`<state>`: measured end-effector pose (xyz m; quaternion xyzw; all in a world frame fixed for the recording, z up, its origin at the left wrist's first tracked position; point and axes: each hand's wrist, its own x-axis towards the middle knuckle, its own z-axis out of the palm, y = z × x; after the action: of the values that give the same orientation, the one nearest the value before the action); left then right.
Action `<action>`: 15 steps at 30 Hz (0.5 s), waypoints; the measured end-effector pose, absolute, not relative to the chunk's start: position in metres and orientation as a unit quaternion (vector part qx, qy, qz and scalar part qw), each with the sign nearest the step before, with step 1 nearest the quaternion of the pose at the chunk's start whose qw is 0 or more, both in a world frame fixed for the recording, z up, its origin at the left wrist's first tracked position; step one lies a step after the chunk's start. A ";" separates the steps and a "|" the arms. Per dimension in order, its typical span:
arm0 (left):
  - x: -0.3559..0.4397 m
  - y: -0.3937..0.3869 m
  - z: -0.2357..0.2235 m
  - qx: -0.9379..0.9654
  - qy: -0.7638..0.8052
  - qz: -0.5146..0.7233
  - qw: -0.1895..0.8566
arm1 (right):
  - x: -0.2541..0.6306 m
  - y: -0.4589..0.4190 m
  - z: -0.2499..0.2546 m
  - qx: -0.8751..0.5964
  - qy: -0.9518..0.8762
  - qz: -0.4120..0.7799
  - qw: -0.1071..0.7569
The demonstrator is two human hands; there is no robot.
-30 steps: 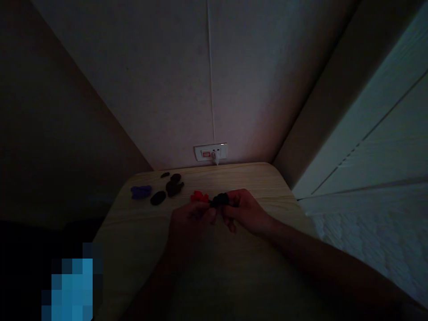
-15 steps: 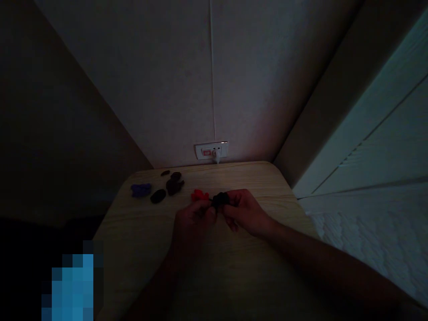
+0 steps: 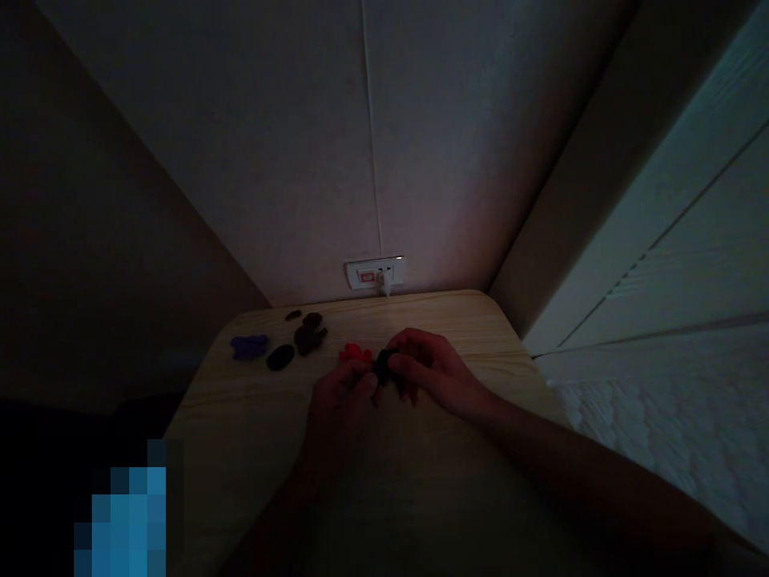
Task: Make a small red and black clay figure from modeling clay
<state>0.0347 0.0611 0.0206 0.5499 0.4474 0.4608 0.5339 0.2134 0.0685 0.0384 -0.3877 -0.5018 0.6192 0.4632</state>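
Note:
Between my two hands is a small black lump (image 3: 383, 367), soft-looking, its kind hard to make out in the dim light. My left hand (image 3: 344, 401) pinches its left side with thumb and forefinger. From the right, my right hand (image 3: 436, 370) grips it, thumb on top and fingers curled behind. A bright red piece (image 3: 356, 353) with a lobed outline shows just beyond my left fingers; whether it joins the black lump I cannot tell.
On the wooden tabletop (image 3: 264, 417), at left, lie a purple lump (image 3: 248, 347), a black oval piece (image 3: 280, 357) and several dark brown pieces (image 3: 309, 339). A wall socket (image 3: 376, 274) with a white plug sits behind the table's back edge.
My right hand has shifted its grip on the black lump, with the thumb now over its top and the fingers further round. The view has moved slightly.

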 end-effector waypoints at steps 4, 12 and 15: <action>0.037 0.061 0.026 0.549 0.460 0.464 0.521 | 0.212 0.066 0.037 -0.397 -0.529 0.576 0.480; 0.045 0.061 0.031 0.534 0.475 0.444 0.540 | 0.209 0.065 0.033 -0.398 -0.517 0.546 0.525; 0.044 0.061 0.032 0.536 0.479 0.438 0.539 | 0.209 0.067 0.031 -0.403 -0.492 0.579 0.510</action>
<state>0.0435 0.0611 0.0323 0.5363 0.4790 0.4385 0.5392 0.2086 0.0669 0.0314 -0.4033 -0.4915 0.5793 0.5101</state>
